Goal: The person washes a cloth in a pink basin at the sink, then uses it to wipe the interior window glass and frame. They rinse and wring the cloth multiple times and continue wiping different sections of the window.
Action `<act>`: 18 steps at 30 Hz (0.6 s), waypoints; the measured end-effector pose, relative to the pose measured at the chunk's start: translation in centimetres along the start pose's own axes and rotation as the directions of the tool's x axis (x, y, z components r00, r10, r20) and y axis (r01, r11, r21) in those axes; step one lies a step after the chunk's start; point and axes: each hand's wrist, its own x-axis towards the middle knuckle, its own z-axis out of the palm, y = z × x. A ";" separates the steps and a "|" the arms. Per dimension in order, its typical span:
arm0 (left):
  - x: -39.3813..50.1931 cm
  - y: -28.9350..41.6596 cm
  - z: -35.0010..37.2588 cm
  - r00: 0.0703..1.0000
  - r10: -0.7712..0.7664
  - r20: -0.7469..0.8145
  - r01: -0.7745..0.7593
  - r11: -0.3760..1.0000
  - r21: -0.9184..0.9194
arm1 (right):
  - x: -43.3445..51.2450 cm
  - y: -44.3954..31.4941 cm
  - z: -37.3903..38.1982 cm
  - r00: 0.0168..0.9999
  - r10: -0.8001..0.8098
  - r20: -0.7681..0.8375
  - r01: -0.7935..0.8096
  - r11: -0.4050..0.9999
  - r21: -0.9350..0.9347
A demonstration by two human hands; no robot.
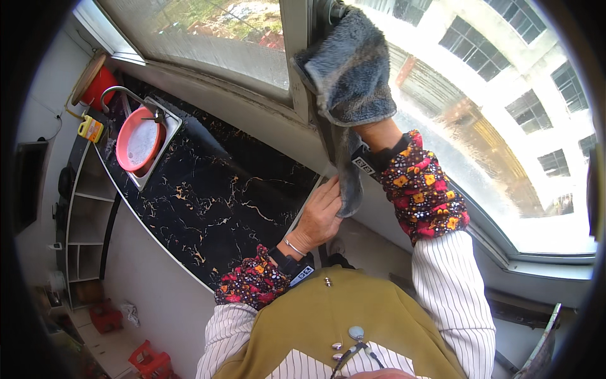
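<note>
A grey plush cloth (357, 71) drapes over my right hand (374, 128), which is raised against the window frame (300, 71); the cloth hides its fingers, and only the wrist shows. The cloth's lower end hangs down past the frame to my left hand (319, 213). The fingers of my left hand lie at that hanging end, near the end of the black countertop; whether they pinch it is hard to see. Glass panes (227, 52) stand on both sides of the frame, the left one looking streaked.
The black marbled countertop (213, 189) runs left to a steel sink (173, 116) with a pink basin (124, 147) of suds under a curved tap. Beyond are a yellow jug (90, 129) and a red bucket (102, 85). Red stools (150, 360) stand on the floor, lower left.
</note>
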 end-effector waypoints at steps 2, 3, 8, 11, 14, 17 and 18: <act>-1.3 -0.1 0.1 0.997 -0.066 0.046 0.066 0.998 -0.016 | -1.3 -1.1 0.7 0.992 0.004 0.126 -0.004 1.000 0.000; -2.1 -0.3 0.0 0.995 -0.080 0.052 0.082 0.996 -0.024 | -1.8 -1.4 0.8 0.991 -0.035 0.129 0.033 0.999 0.016; -6.0 0.2 -1.3 0.976 -0.203 0.077 0.206 0.978 -0.030 | -3.1 -3.0 -0.6 0.883 0.180 0.433 -0.310 0.917 0.252; -5.8 0.0 -2.3 0.986 -0.164 0.028 0.164 0.986 -0.006 | -2.0 -2.1 -1.9 0.887 0.036 0.461 -0.147 0.967 0.206; -4.4 -0.4 -2.6 0.993 -0.122 0.004 0.122 0.993 -0.010 | -0.7 -1.0 -2.2 0.966 -0.050 0.253 -0.003 0.979 0.206; -3.2 -0.6 -2.3 0.995 -0.103 -0.010 0.103 0.994 -0.028 | -0.4 -0.7 -1.8 0.982 0.031 0.184 -0.089 0.945 0.314; -3.0 -0.5 -2.0 0.989 -0.147 0.008 0.147 0.989 -0.020 | -0.7 -0.8 -1.6 0.985 0.046 0.163 -0.100 0.934 0.343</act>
